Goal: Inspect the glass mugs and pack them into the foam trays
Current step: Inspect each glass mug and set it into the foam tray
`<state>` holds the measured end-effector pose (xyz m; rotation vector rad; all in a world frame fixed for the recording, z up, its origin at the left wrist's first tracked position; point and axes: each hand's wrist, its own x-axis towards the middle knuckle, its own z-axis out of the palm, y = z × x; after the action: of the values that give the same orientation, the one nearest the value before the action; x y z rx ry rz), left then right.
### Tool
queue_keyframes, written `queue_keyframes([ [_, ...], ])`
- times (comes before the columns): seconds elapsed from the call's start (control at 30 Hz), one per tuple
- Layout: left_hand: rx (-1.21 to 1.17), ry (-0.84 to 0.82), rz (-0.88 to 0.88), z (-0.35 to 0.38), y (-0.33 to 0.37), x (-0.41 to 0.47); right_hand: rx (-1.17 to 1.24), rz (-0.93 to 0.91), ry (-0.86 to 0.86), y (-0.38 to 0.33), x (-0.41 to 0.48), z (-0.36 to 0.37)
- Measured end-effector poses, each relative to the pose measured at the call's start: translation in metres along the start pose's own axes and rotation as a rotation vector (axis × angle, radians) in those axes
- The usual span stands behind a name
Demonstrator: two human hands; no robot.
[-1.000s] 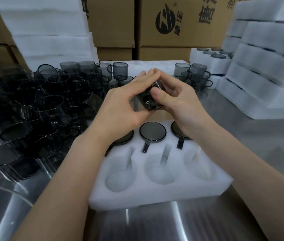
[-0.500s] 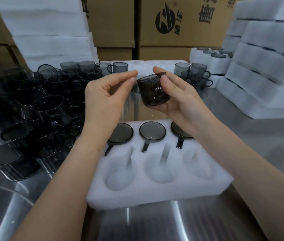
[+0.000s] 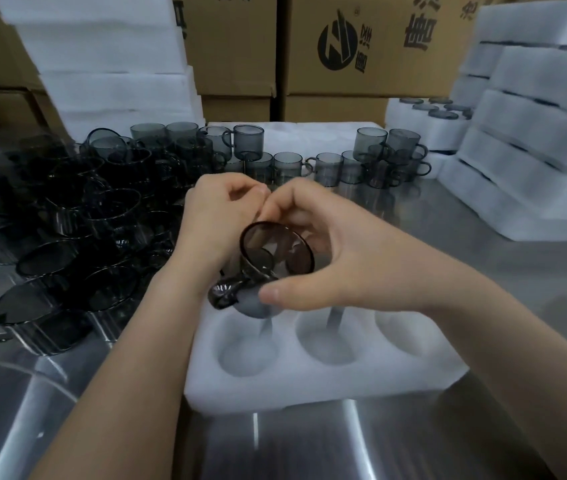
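A dark glass mug is held up over the foam tray, tilted so that its open mouth is turned up toward the camera. Its handle is pointed down and to the left. The mug is gripped by the right hand, with the thumb under it and the fingers curled over the top. The left hand is curled close at the far side of the mug, and its fingertips are met by those of the right hand. Whether the mug is gripped by the left hand too cannot be told.

This mug is likely being looked over and has not been packed yet. Three holes in the front row of the tray can be seen with nothing in them. The back row is mostly hidden by the hands, though a bit of dark glass is seen there.

A lot of work is left. A big heap of mugs is piled on the tabletop at the left, and more standing mugs are lined up behind. Some work seems done: closed white foam trays are stacked at the right.
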<state>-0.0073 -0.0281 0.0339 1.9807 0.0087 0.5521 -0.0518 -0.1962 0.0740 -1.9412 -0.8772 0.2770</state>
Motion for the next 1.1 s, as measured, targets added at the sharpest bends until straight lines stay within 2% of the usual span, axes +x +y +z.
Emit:
queue_keyframes([
  [0.13, -0.020, -0.037, -0.065, 0.001, 0.000, 0.002, -0.137, 0.033, 0.076, -0.008, -0.005, 0.007],
  [0.3, 0.049, -0.060, -0.087, -0.001, -0.002, 0.002, -0.496, 0.085, 0.254, -0.017, -0.006, 0.022],
  [0.4, 0.068, -0.089, -0.074, -0.002, -0.003, 0.002, -0.648, 0.081, 0.152, -0.025, -0.006, 0.030],
  [0.53, 0.090, -0.073, -0.093, 0.001, -0.005, 0.007, -0.678, 0.073, -0.114, -0.033, -0.009, 0.015],
  [0.6, 0.078, -0.081, -0.097, 0.003, -0.006, 0.007, -0.754, 0.042, -0.170, -0.033, -0.010, 0.007],
  [0.87, 0.052, -0.060, -0.094, 0.003, -0.008, 0.004, -0.799, 0.020, 0.079, -0.037, -0.014, 0.023],
  [1.1, 0.046, -0.075, -0.087, 0.003, -0.009, 0.005, -0.875, 0.062, 0.187, -0.034, -0.012, 0.046],
])
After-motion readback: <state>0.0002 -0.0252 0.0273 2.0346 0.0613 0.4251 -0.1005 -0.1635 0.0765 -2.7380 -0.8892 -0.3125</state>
